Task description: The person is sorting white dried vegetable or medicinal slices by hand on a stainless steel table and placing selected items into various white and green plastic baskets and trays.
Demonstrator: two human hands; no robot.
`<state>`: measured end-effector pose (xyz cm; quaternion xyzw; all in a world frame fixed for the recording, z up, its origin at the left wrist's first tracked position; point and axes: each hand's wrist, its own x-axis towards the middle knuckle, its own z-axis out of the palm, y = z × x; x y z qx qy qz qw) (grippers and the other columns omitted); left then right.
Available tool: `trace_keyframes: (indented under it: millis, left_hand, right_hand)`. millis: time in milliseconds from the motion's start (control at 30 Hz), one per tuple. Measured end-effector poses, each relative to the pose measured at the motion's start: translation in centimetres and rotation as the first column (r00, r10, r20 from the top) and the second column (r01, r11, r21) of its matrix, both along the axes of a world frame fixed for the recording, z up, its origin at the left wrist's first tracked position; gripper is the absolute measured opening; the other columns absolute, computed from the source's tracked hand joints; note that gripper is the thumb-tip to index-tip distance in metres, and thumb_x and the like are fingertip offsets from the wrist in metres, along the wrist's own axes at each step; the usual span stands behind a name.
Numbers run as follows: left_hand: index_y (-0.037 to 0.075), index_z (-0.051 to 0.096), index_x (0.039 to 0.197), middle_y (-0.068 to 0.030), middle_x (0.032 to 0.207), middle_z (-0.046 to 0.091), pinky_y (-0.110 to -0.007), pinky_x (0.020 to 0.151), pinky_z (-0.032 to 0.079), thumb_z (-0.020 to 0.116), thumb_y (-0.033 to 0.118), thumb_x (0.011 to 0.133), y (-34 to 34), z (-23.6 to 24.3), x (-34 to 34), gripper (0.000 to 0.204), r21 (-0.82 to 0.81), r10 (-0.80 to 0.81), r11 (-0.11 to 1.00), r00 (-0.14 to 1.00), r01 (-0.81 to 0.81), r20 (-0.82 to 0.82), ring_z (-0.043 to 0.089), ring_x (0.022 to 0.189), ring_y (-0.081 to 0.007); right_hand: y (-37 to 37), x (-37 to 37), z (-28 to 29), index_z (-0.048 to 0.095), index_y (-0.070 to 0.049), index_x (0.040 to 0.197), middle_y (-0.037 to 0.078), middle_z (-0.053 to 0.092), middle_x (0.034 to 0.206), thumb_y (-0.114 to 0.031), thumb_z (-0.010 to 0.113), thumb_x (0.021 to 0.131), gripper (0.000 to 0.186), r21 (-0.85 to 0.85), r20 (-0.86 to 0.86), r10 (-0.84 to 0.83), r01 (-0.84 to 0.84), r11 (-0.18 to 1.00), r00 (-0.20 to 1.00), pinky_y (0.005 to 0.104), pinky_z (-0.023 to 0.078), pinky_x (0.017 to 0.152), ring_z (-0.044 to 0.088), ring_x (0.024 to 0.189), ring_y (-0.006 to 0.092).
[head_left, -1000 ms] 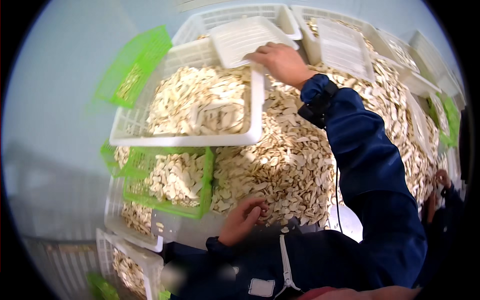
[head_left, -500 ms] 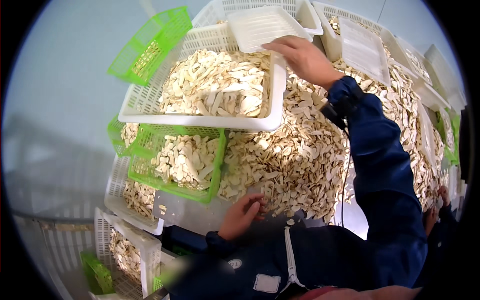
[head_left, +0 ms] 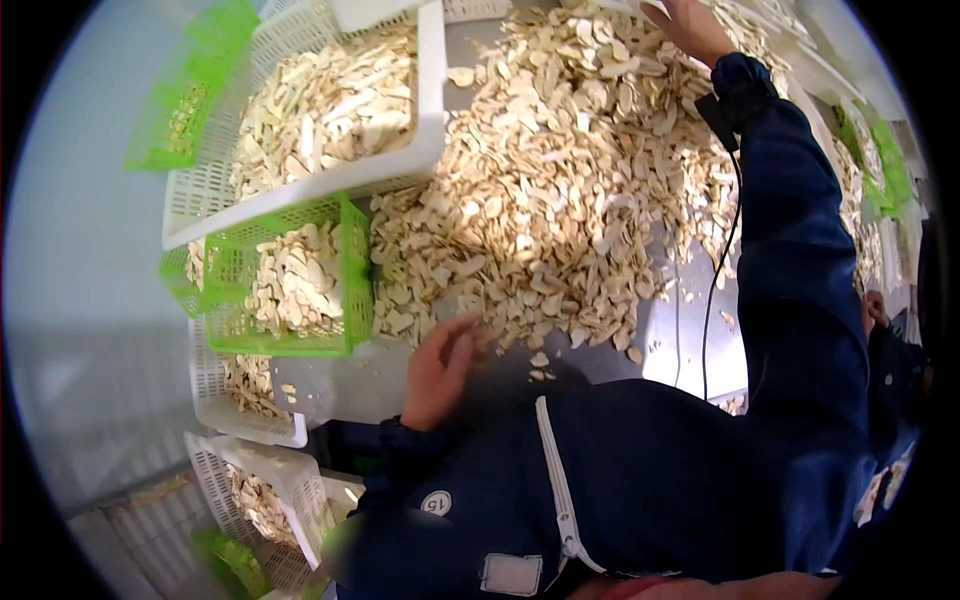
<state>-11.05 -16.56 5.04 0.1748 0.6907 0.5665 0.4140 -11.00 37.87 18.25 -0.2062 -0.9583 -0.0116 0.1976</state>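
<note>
A broad pile of pale, brown-edged dried slices (head_left: 560, 190) lies on the metal table. My left hand (head_left: 438, 375) is low at the pile's near edge, fingers loosely apart and smeared by motion; nothing shows in it. Over the far right of the pile reaches my right hand (head_left: 692, 30), its visible fingers stretched out toward the left beside a white edge. The frame's top cuts part of that hand off. Left of the pile stands a large white basket (head_left: 432, 100) full of slices. Nearer sits a green basket (head_left: 357, 275), partly filled with slices.
Another green basket (head_left: 215, 65) leans at the far left. White baskets (head_left: 205, 400) with slices stand lower left. A black cable (head_left: 712, 310) hangs from my right wrist. A co-worker's hand (head_left: 876, 308) shows at the far right.
My right hand has left the white tray above the large basket and moved right across the pile. My left hand remains at the near edge. The whole view has shifted right.
</note>
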Motion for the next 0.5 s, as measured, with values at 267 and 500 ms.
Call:
trace_keyframes:
  millis: [267,500]
  left_hand:
    - [0.003,0.057,0.133,-0.0068,0.111,0.065,-0.027,0.077,0.057,0.051,0.012,0.105,3.1,0.8,0.9,0.029,-0.022,-0.124,0.992,0.983,0.122,-0.137,0.065,0.095,-0.0130]
    - [0.002,0.060,0.128,-0.0072,0.109,0.066,-0.026,0.076,0.057,0.054,0.009,0.103,6.0,0.1,1.7,0.026,-0.031,-0.359,0.928,0.866,0.372,-0.348,0.066,0.092,-0.0124]
  right_hand:
    - [0.3,3.8,-0.3,0.068,-0.015,0.123,0.012,0.071,0.110,-0.021,0.060,0.094,0.030,0.221,0.069,0.063,-0.077,0.972,0.996,0.0469,0.053,0.085,0.066,0.101,0.0340]
    - [-0.3,8.1,1.3,0.070,-0.012,0.110,0.010,0.070,0.103,-0.018,0.057,0.094,0.021,0.362,0.018,0.066,-0.068,0.930,0.998,0.0463,0.053,0.081,0.066,0.098,0.0330]
